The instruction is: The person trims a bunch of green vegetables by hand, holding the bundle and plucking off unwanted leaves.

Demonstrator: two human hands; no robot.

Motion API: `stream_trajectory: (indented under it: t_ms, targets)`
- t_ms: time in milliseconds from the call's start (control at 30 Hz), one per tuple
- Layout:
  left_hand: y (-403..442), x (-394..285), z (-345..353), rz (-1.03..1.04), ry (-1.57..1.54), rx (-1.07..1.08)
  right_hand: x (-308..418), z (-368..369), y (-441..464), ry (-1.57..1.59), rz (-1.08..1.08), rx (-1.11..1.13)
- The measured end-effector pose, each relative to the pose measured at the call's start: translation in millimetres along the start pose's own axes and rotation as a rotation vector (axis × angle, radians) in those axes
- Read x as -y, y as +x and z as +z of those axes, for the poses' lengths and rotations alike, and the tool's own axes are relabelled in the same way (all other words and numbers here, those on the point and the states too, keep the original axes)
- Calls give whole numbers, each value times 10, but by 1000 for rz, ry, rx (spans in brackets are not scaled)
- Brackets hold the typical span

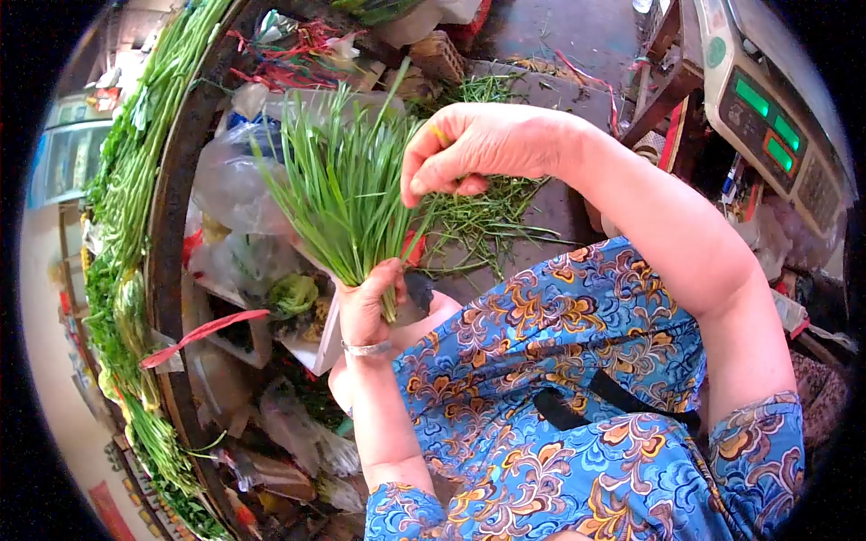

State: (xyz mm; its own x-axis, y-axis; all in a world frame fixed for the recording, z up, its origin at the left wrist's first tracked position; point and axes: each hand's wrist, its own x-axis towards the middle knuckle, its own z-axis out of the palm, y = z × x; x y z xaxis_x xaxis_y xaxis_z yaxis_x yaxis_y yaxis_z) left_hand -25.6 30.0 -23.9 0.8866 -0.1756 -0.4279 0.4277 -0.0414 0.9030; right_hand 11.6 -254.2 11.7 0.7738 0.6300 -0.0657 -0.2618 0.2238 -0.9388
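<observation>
My left hand [372,302], with a silver bracelet at the wrist, is closed around the lower stems of a bunch of garlic chives [347,194]. The leaves fan upward and to the left from my fist, and the stem ends poke out below it. My right hand [456,155] hangs bent at the right edge of the leaves, its fingers curled and the thumb near the fingertips. A small yellow band or scrap shows by its index finger. Whatever the fingertips pinch, if anything, is hidden. Loose green trimmings [483,212] lie under and behind the right hand.
Long green vegetables [135,180] line a curved shelf on the left. Clear plastic bags [239,180] and red ties [302,59] lie beyond the chives. A scale [776,117] with lit green displays stands at the right. A red strip [203,336] sticks out at left.
</observation>
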Motion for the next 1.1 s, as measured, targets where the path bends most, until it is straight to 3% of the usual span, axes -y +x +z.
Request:
stream_trajectory:
  t_ms: [200, 267, 300, 400, 533, 633, 767, 900, 1100]
  targets:
    - [13, -6, 6, 11, -19, 29, -89, -140, -54, -244, 23, -146]
    - [19, -1, 12, 12, -23, 34, -223, -204, -50, -849, -165, -344]
    - [25, 4, 6, 11, -22, 36, -197, -180, -83, -1029, -96, -367]
    - [28, 10, 5, -11, -35, 69, -275, -181, -91, -1187, -67, -407]
    - [12, -8, 33, -8, -50, 37, -194, -168, -144, -1215, -106, -531]
    - [6, -16, 38, -8, -61, 40, -50, -117, -146, -1121, 29, -542]
    - [2, -36, 38, -61, -115, 40, -31, -117, -140, -1094, -17, -551]
    - [80, 77, -143, -51, -286, 195, -128, -152, -136, -1153, -10, -427]
    - [42, -32, -90, -9, -369, 186, -280, -142, -113, -1176, -120, -359]
